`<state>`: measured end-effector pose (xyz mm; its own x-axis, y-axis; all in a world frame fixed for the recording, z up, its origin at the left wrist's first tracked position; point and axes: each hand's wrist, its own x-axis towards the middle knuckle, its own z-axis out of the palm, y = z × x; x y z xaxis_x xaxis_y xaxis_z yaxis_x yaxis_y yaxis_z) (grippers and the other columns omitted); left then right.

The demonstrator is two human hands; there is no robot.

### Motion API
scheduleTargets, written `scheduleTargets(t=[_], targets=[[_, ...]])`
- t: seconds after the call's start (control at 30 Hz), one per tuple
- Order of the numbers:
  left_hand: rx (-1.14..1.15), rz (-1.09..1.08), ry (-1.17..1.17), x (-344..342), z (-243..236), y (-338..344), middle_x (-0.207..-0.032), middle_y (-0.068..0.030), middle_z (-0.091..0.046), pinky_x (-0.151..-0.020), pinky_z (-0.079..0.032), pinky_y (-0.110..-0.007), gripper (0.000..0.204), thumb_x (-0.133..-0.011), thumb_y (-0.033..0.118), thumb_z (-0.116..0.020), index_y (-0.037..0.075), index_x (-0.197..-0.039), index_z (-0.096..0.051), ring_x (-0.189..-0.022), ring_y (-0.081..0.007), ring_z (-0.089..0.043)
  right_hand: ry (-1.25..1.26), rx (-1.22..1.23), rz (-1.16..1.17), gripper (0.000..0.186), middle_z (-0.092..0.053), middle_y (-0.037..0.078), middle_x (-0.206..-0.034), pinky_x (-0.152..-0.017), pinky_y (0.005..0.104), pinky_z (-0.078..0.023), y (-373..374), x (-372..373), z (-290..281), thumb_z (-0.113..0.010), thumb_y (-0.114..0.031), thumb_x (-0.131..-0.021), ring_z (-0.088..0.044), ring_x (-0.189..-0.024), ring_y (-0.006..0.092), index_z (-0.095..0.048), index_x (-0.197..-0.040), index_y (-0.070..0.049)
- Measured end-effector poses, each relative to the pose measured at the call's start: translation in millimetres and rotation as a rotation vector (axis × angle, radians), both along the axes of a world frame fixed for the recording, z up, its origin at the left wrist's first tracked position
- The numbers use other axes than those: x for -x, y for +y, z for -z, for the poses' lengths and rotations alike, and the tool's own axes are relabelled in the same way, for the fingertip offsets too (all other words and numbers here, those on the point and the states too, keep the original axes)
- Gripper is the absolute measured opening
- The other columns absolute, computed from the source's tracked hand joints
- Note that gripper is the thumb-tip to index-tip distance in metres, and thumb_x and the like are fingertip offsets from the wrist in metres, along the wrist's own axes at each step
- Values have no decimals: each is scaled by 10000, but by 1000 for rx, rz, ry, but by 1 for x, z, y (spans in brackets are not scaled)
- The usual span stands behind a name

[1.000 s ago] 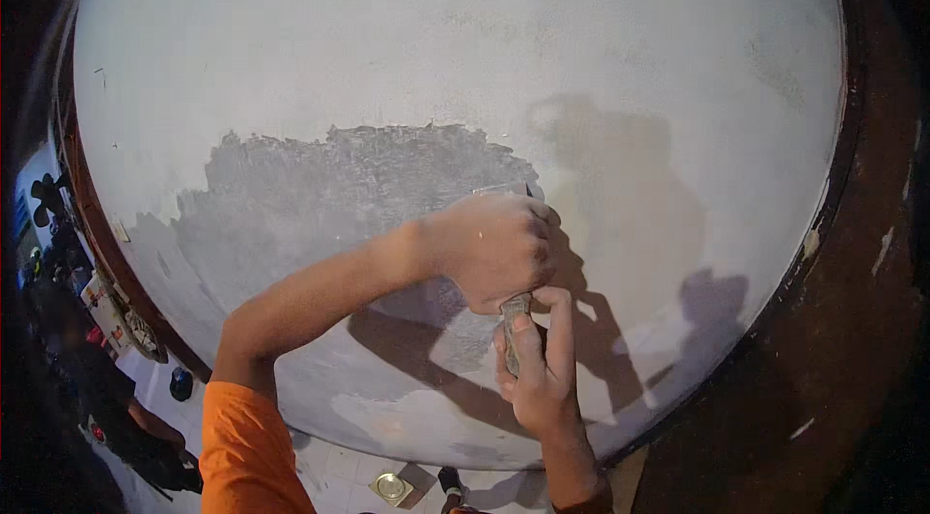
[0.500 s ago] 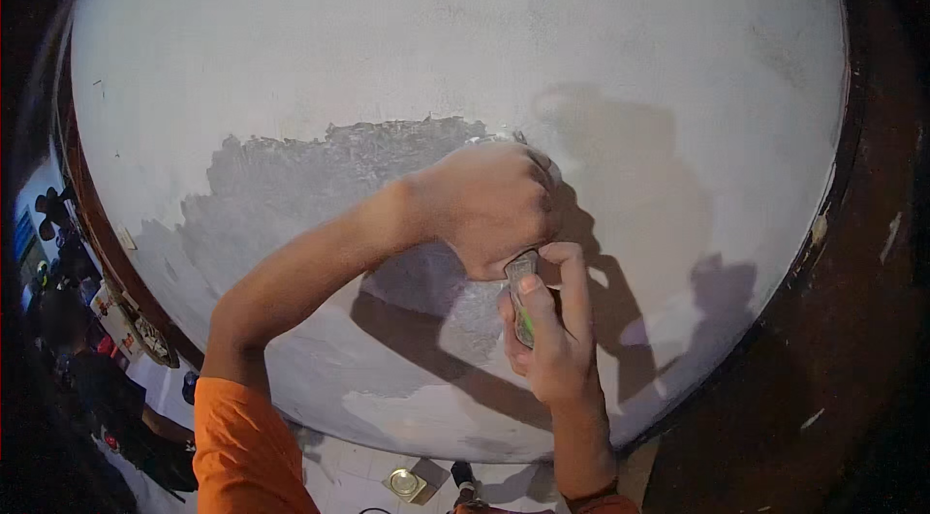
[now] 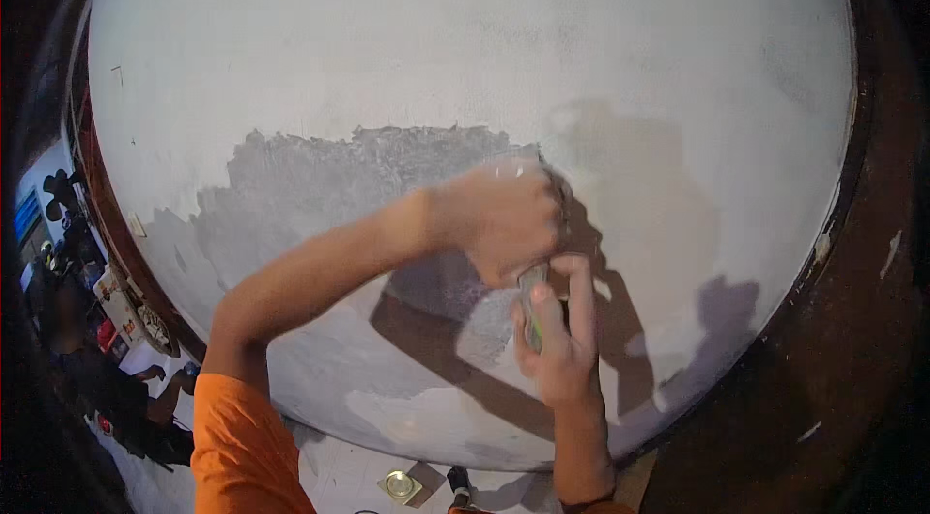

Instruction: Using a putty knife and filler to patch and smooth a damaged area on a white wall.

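In front of me is a white painted wall [image 3: 465, 49] with a rough-edged grey patch [image 3: 320, 175] where the paint is off. My right hand [image 3: 562, 364] is closed around the grey and green handle of a scraper [image 3: 535, 311], thumb laid along it. My left hand [image 3: 509, 223] is closed over the scraper's upper end, its back toward me and knuckles to the right. The scraper's blade is hidden behind this hand, at the right end of the grey patch. Both hands are slightly blurred.
Shadows of my arms fall on the wall. Below stands an open tin [image 3: 399, 486] on the pale floor, near a dark shoe [image 3: 459, 483]. A dark brown surface [image 3: 775, 417] borders the wall at right. Another person [image 3: 116, 388] is at far left beside cluttered items.
Both hands have moved slightly down the wall with the scraper, uncovering more of the patch's upper right edge. My view has shifted a little. The other person's arms have moved forward.
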<state>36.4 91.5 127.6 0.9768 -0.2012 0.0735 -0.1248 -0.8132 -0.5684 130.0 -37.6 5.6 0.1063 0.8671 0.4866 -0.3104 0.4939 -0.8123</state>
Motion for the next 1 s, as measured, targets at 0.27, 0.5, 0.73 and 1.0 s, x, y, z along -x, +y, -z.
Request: scheduleTargets(t=[0.27, 0.5, 0.73, 1.0], targets=[[103, 48, -74, 8, -11, -6, -737, -149, -670, -704, -547, -413, 292, -604, 277, -661, 26, -753, -647, -747, -332, -676, 78, 25, -1, 229, -555, 39, -753, -362, 187, -258, -4, 4, -9, -513, -256, -999, -397, -451, 41, -400, -1176, -165], [62, 133, -14, 3, -11, 8, -653, -117, -627, -677, -536, -402, 301, -589, 275, -667, 29, -761, -651, -663, -316, -649, 21, 39, -91, 208, -512, 35, -762, -382, 205, -300, 5, 2, -4, -454, -232, -1023, -404, -494, 50, -349, -1174, -135], [44, 76, -75, 7, 14, -1, -642, -97, -627, -726, -532, -406, 335, -599, 286, -672, 31, -816, -667, -642, -296, -645, -50, 69, -48, 211, -511, 33, -742, -375, 198, -271, -8, -5, 1, -477, -227, -1004, -379, -454, 56, -371, -1165, -142], [63, 167, -60, 11, -17, -5, -652, -94, -617, -701, -517, -403, 318, -600, 314, -679, 39, -754, -637, -664, -300, -643, -285, -152, 194, 206, -529, 53, -772, -374, 207, -309, -1, 15, 1, -453, -220, -1013, -408, -460, 62, -373, -1174, -120]])
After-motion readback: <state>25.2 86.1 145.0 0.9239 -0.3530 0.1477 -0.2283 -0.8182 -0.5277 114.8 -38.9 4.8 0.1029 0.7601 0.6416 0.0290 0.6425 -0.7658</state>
